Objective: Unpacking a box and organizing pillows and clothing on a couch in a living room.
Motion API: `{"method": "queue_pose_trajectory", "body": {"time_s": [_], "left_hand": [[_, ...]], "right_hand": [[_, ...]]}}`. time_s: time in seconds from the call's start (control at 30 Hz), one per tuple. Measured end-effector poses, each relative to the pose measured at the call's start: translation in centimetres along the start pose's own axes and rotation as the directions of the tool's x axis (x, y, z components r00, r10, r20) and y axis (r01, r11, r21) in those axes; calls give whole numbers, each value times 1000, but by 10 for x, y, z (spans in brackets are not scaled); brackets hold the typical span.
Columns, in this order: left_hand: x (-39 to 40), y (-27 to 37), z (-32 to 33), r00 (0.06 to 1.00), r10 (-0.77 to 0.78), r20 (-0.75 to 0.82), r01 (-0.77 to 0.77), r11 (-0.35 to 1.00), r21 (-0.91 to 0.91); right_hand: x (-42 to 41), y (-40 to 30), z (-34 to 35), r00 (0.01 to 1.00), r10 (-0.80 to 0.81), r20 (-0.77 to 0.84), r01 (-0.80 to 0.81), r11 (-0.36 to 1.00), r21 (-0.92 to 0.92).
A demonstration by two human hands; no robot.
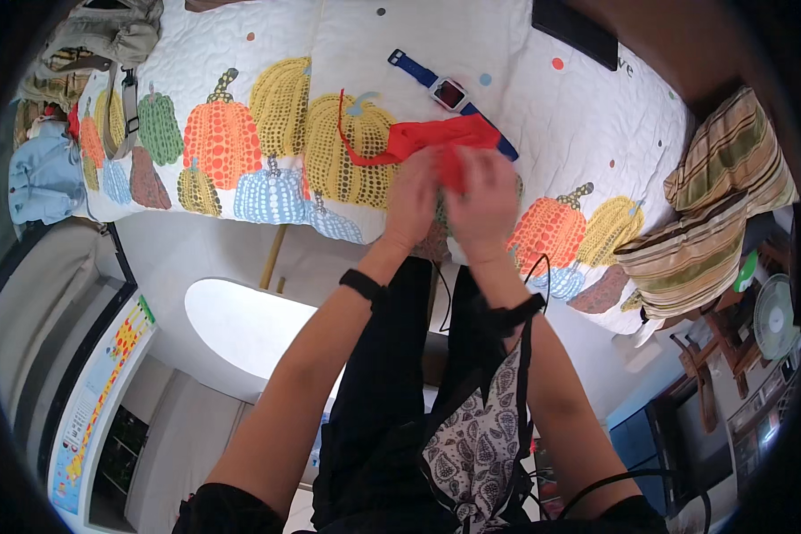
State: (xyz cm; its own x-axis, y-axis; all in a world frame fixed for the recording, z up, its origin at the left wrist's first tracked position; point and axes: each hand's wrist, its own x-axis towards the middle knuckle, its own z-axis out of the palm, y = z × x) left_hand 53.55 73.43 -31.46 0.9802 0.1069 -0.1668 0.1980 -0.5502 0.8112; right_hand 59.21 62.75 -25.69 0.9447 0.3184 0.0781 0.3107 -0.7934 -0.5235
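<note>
Both hands are over the near edge of a white quilt [357,33] printed with pumpkins. A red cloth piece [414,137] with a thin strap trailing to the left lies bunched beneath and between them. My left hand [414,197] pinches the cloth with its fingertips. Beside it, my right hand [484,200] holds another part of the same cloth, its fingers blurred. Just beyond the hands lies a smartwatch [449,93] with a blue band, partly covered by the cloth. Each wrist wears a black band.
Striped cushions [691,257] are at the right end of the quilt. A black flat object [575,33] lies at the far right. Grey bag straps [130,103] and light blue fabric [47,175] sit at the left. A dark cable [634,474] loops near the right arm.
</note>
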Motion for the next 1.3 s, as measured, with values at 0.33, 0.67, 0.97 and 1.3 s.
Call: {"method": "queue_pose_trajectory", "body": {"time_s": [0.33,0.67,0.97,1.3], "left_hand": [[0,-19,-25,823,-424,-379,316,895,-314],[42,-41,-42,869,-460,180,489,853,-183],[-42,53,-133,966,-183,183,236,916,-325],[-153,175,-160,919,-377,-115,257,795,-549]], "right_hand": [[-17,-4,31,989,-32,143,27,999,35],[6,56,44,694,467,549,-712,326,622],[4,-23,-75,604,13,797,-739,383,554],[3,-82,-181,471,-303,828,-673,484,560]]}}
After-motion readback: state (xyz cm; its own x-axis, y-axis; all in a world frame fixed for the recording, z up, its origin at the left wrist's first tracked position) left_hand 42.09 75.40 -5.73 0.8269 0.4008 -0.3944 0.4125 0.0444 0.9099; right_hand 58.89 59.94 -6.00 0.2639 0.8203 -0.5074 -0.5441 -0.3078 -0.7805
